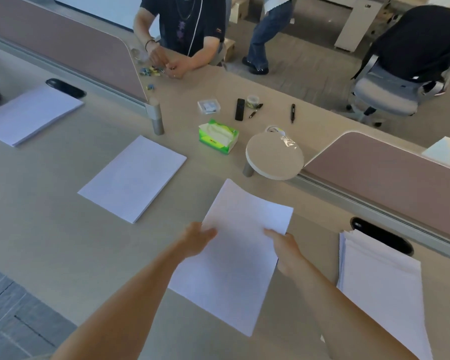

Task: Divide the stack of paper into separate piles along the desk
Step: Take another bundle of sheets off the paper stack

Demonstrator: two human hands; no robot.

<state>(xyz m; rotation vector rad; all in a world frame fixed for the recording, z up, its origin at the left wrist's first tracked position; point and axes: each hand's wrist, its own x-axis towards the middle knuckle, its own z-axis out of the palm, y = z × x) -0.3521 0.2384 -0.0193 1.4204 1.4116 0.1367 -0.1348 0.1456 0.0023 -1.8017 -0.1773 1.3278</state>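
Thin sheaf of white paper sheets [234, 268], centre over the beige tabletop [63, 242], side edges pinched by fingers of left hand [200, 239] and right hand [287, 249]. Ragged white paper stack [382, 284] to its right; nearer white paper pile [133, 178] leftward, farther white paper pile [29, 115] beyond; green tissue box [218, 138] holding tissues.

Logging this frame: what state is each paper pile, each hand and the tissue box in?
Sheets: held at both sides, far edge curled up.
Left hand: pinches the sheets' left edge.
Right hand: grips the sheets' right edge.
Right stack: lying flat, edges uneven.
Middle pile: flat, squared.
Left pile: flat, squared.
Tissue box: open, tissue sticking out.
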